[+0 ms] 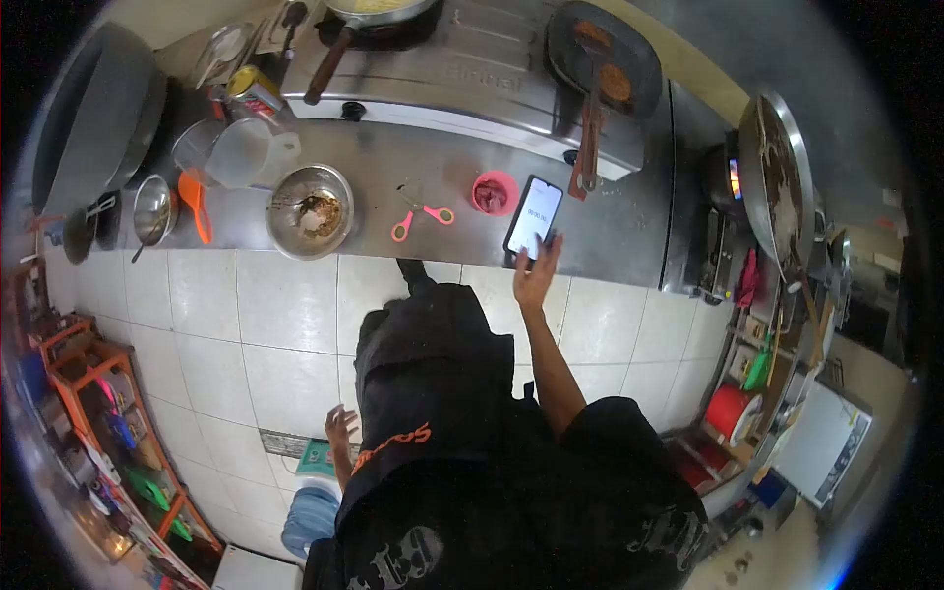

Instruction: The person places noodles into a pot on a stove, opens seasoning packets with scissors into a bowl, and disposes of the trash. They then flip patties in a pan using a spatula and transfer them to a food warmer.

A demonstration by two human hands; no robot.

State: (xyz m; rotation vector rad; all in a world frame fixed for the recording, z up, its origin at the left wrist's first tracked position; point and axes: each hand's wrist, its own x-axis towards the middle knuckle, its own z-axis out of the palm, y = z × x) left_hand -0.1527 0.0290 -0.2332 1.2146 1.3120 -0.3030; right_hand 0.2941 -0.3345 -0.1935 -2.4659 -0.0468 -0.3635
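Note:
My right hand (536,270) reaches to the counter's front edge with its fingers spread. Its fingertips lie at the lower end of a smartphone (540,205), whose lit white screen shows dark digits. Left of the phone stands a small pink cup (494,194) with reddish contents. Pink-handled scissors (421,210) lie open on the steel counter. A metal bowl (282,221) further left contains something pale and brown. Low beside my body hangs my left hand (341,425), empty, fingers apart and slightly bent.
Behind the counter, a stove (482,74) carries a frying pan (393,12) and a dark griddle pan (560,59) with browned food and a spatula. An orange spoon (196,207), a plastic jug (241,154) and a small bowl (154,200) sit left. A large wok (773,187) stands right.

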